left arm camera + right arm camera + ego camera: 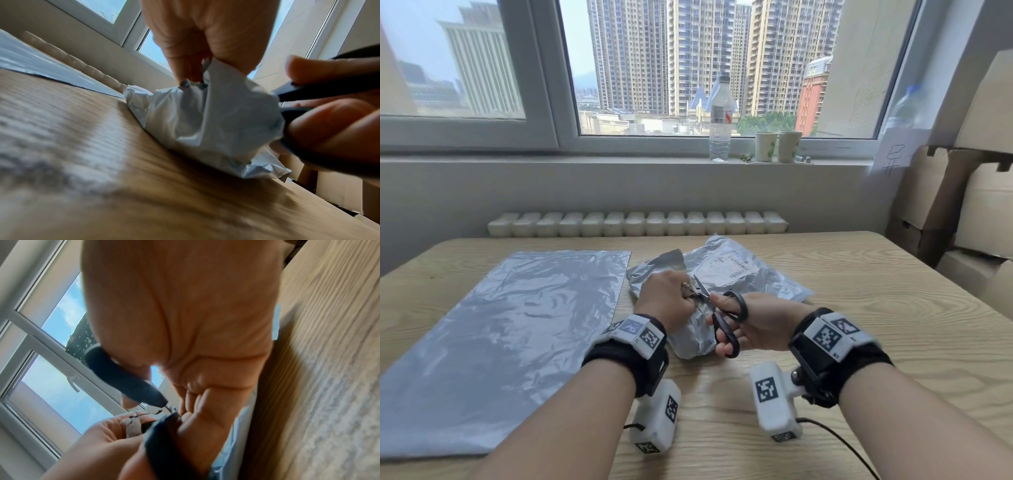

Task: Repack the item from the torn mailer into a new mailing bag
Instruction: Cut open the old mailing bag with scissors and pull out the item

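I saw the crumpled grey torn mailer [722, 274] on the worktop [859, 308], my left hand [666, 301] pinching its plastic, right hand [756, 323] fingers clamped through black scissors [726, 322], flat new mailing bag [500, 335] left, water bottle [720, 120] and paper cups [777, 145] on the windowsill

A wooden desk [859, 291] faces a daylit window [688, 68]; a radiator [637, 224] below, seemingly cardboard boxes [962, 205] stacked right.

**Both hands closed in front of the body**

Both forearms are stretched forward, a banded wrist on each. The left hand [666, 297] is curled, its fingers pinched together. The right hand [748, 322] is turned inward, thumb and fingers threaded through black loops.
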`<state>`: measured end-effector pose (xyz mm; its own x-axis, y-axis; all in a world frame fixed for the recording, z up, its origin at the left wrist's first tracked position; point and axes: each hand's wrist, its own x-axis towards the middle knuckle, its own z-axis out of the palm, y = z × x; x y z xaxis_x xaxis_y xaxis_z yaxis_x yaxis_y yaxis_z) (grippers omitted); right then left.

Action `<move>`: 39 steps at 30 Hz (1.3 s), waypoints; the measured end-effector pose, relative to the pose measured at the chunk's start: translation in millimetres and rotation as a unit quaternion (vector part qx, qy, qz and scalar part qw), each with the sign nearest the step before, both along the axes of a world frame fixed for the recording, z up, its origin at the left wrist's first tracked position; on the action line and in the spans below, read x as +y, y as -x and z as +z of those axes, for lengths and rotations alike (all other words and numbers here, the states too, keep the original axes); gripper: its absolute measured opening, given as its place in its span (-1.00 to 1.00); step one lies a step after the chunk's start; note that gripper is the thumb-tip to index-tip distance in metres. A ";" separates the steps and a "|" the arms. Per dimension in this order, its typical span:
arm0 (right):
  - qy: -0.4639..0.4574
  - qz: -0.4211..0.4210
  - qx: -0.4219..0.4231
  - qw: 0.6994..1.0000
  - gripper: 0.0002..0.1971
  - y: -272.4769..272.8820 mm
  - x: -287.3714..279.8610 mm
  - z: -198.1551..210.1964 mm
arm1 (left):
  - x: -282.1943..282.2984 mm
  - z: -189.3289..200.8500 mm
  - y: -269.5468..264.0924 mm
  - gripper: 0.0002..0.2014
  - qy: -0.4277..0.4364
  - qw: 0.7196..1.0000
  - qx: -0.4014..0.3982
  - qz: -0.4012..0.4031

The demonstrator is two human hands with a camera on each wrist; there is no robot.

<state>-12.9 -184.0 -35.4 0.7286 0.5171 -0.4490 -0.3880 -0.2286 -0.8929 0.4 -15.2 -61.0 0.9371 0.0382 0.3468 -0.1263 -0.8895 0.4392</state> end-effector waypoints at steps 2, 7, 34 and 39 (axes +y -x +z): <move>0.001 -0.012 -0.015 1.000 -0.62 0.1 2.5 0.0 | 1.8 -1.2 -0.2 -0.93 0.003 1.000 -0.004 0.002; -0.045 -0.039 -0.015 0.998 -0.72 2.9 4.5 -2.9 | 1.2 -0.2 0.0 -0.94 0.008 1.000 0.000 0.006; -0.016 0.048 0.034 0.998 -0.41 -16.4 -14.6 4.3 | 5.8 -2.4 -31.7 -0.80 0.014 0.983 0.143 0.113; -0.002 0.050 0.039 0.998 -0.48 -26.0 1.5 9.3 | 12.2 -9.2 -29.0 -0.83 0.020 0.985 0.110 0.135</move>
